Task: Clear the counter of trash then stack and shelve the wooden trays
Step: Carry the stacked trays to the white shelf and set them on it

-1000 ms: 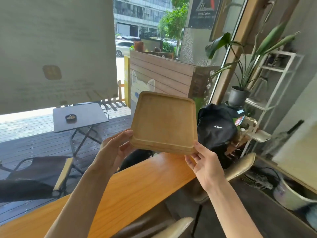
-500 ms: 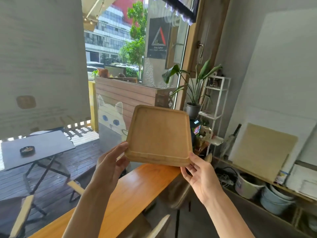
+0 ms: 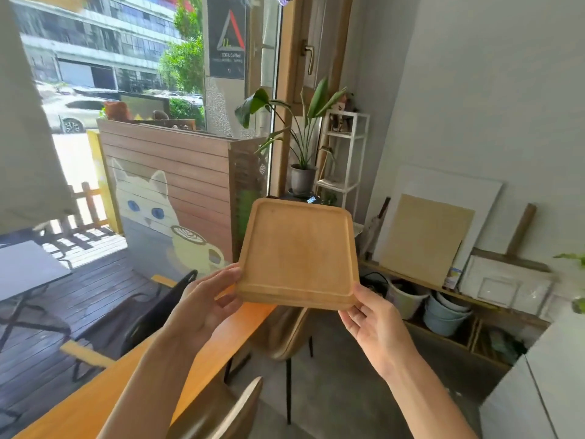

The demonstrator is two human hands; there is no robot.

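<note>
I hold a square wooden tray [image 3: 297,255] with a raised rim in the air in front of me, tilted so its top face shows. A second edge line under its near side suggests more than one tray stacked. My left hand [image 3: 207,299] grips the near left corner. My right hand [image 3: 370,315] grips the near right corner. The trays hang above the far end of the orange wooden counter [image 3: 133,375], which runs from the lower left toward the middle.
Chairs [image 3: 285,334] stand beside the counter. A potted plant [image 3: 300,172] and a white wire shelf [image 3: 345,153] stand in the corner by the window. A low wooden shelf [image 3: 456,327] along the right wall holds buckets [image 3: 443,315] and leaning boards. A white surface [image 3: 531,400] is at right.
My view has swung to the right, away from the window and toward the right wall with its low shelf. The tray stays held in both hands in front of me.
</note>
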